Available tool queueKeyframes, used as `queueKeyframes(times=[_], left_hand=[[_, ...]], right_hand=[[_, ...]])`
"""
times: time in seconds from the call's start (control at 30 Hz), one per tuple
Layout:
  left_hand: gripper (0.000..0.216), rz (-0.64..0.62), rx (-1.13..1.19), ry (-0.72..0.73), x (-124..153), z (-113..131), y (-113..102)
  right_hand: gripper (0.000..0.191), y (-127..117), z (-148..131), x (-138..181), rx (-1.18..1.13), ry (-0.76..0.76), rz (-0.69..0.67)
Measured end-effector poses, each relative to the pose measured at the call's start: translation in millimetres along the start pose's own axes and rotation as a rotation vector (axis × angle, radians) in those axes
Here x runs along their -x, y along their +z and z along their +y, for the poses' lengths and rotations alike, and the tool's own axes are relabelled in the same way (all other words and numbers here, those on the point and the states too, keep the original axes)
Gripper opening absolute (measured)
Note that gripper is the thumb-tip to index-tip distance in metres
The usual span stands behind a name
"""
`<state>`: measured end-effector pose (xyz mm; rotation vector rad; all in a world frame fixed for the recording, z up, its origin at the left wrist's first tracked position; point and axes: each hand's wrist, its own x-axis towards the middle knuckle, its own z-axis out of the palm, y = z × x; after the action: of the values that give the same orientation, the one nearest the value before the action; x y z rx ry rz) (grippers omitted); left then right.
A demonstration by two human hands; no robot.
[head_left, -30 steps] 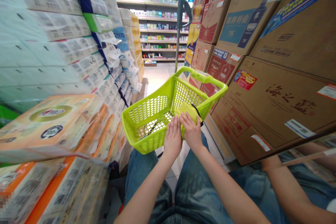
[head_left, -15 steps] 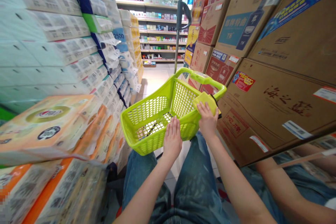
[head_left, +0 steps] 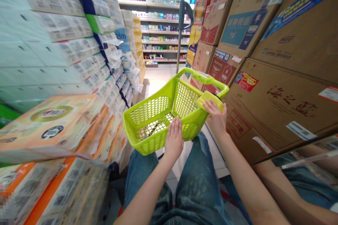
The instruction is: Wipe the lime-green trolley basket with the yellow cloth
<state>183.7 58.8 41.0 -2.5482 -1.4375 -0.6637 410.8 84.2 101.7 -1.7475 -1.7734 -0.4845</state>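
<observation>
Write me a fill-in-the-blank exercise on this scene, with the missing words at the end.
1. The person's right grip covers part of the flat yellow cloth, while the ____ one touches the lime-green perforated plastic basket.
2. The white package with a blue panel shows the number ____.
3. Stacked brown cardboard boxes stand on the person's ____ side.

Missing words: left; 2500; right.

A yellow cloth lies on a green basket's rim

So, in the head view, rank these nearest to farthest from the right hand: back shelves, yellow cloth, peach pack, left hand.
1. Yellow cloth, under right hand.
2. Left hand, leftward at the basket.
3. Peach pack, far left.
4. Back shelves, ahead.
</observation>
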Motion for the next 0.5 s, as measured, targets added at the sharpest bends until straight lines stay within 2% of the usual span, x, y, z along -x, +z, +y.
queueKeyframes(times=[0.07,0.13,0.23,0.4,0.5], left_hand=[[0.084,-0.007,-0.002,-0.005,0,0,-1],[0.084,-0.008,0.0,-0.01,0,1,-1],[0.085,0.002,0.003,-0.008,0,1,0],[0.082,0.026,-0.006,-0.004,0,-1,3],[0.08,0.027,-0.004,-0.006,0,-1,4]], right_hand=[[0.06,-4,17,-11,0.03,0.066,0.031],[0.059,-3,15,-13,0.042,0.101,0.031],[0.065,5,-19,3,0.026,0.088,0.001],[0.07,21,-91,42,-0.078,-0.074,-0.129],[0.067,20,-100,49,-0.113,-0.141,-0.168]])
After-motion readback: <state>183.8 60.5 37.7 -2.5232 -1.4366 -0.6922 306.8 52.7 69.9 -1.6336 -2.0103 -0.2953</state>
